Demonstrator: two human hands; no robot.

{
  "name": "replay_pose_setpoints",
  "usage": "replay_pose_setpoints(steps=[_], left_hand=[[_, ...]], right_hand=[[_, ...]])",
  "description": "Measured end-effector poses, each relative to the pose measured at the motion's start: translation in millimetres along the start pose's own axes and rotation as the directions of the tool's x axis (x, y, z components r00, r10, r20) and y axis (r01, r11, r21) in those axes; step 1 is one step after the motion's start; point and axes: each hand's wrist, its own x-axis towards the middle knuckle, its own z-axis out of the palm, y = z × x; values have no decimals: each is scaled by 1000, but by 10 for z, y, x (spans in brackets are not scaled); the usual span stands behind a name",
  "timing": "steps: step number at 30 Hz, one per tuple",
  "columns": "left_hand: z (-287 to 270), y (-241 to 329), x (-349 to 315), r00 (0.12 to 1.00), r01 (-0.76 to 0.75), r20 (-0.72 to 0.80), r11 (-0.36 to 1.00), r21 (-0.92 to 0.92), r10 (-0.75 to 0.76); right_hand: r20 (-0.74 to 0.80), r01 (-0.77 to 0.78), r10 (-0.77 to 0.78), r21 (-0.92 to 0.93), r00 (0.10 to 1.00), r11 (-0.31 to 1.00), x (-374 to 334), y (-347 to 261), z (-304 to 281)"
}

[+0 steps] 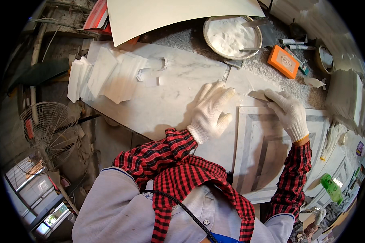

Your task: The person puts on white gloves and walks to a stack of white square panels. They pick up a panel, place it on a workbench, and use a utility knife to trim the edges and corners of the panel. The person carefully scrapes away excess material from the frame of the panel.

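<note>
Both of my hands wear white knitted gloves. My left hand [212,108] lies with its fingers stretched out over the pale marble slab [170,99], its thumb apart, holding nothing visible. In my right hand [288,110] a thin, flat grey scraper blade [257,96] is gripped between thumb and fingers, its tip pointing left just above the slab. Below the blade lies a square stone panel [240,162] with grey inlaid borders, partly in shadow. Part of the blade is hidden by the right glove.
A bowl of white powder [232,38] with flat tools in it stands at the back, near an orange box [283,61]. Stacked white stone pieces [113,77] lie at left. A wire fan [46,135] stands far left; a green bottle [331,188] lies at right.
</note>
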Motion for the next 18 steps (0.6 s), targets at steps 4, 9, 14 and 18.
replay_pose_setpoints(steps=[4, 9, 14, 18], left_hand=[[34, -7, -20, 999, -27, -31, 999, 46, 28], [23, 17, 14, 999, 5, -53, 1000, 24, -4], [27, -17, 9, 1000, 18, -22, 1000, 22, -17], [32, 11, -14, 998, -17, -55, 998, 61, 20]], right_hand=[[-30, -43, 46, 102, 998, 994, 47, -31, -46], [-309, 20, 21, 127, 951, 992, 361, -279, -90], [-330, -5, -27, -94, 944, 996, 895, -505, -48], [-246, 25, -90, -256, 965, 966, 1178, -481, 128]])
